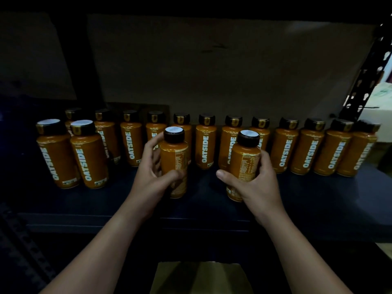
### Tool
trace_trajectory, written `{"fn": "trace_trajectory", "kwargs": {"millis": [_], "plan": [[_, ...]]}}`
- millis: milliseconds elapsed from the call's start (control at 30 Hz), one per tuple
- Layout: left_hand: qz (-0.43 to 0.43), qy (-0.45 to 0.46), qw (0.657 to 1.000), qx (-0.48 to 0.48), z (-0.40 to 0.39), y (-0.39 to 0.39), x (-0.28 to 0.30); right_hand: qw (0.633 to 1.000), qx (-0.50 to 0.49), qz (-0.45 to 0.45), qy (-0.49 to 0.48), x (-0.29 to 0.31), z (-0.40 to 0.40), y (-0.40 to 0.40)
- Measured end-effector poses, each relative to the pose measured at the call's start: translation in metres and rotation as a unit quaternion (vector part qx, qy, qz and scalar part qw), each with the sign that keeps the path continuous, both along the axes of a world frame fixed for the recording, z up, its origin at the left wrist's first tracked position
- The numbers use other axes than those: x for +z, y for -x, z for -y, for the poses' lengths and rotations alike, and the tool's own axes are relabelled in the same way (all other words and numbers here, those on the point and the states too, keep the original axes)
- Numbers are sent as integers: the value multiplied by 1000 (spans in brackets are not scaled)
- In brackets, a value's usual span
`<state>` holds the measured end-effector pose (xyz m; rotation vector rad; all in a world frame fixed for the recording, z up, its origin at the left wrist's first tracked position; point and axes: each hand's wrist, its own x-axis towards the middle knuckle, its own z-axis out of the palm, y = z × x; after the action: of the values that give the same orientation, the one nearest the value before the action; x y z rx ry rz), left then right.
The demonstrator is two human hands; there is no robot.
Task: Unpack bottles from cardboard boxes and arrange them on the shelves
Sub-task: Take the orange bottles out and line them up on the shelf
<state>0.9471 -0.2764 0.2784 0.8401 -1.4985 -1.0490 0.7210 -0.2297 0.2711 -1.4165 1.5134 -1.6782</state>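
left hand [153, 177] gripped one orange bottle [175, 164] | right hand [252, 183] gripped another bottle [244, 164] | both stood upright on dark shelf [307, 198], before back row [206, 143]

**Two more orange bottles going on the shelf**

Both upright on the dark shelf [307, 200], black caps, nutrition panels facing out: left bottle [174, 158] and right bottle [245, 160]. Behind them a back row [284, 149] of matching OATSIDE bottles, plus two front-left bottles [72, 155].
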Motion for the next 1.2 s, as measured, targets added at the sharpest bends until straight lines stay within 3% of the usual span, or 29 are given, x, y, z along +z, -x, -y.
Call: {"fn": "trace_trajectory", "kwargs": {"millis": [433, 667, 833, 1200], "plan": [[56, 71, 994, 54, -5, 0, -6, 999, 23, 6, -28, -2, -3, 5], [59, 24, 998, 6, -3, 4, -4, 999, 20, 1, -39, -5, -1, 4], [86, 41, 994, 48, -2, 6, -6, 999, 20, 2, -39, -2, -3, 3], [83, 33, 995, 38, 1, 5, -7, 999, -16, -18, -47, -1, -3, -1]]}}
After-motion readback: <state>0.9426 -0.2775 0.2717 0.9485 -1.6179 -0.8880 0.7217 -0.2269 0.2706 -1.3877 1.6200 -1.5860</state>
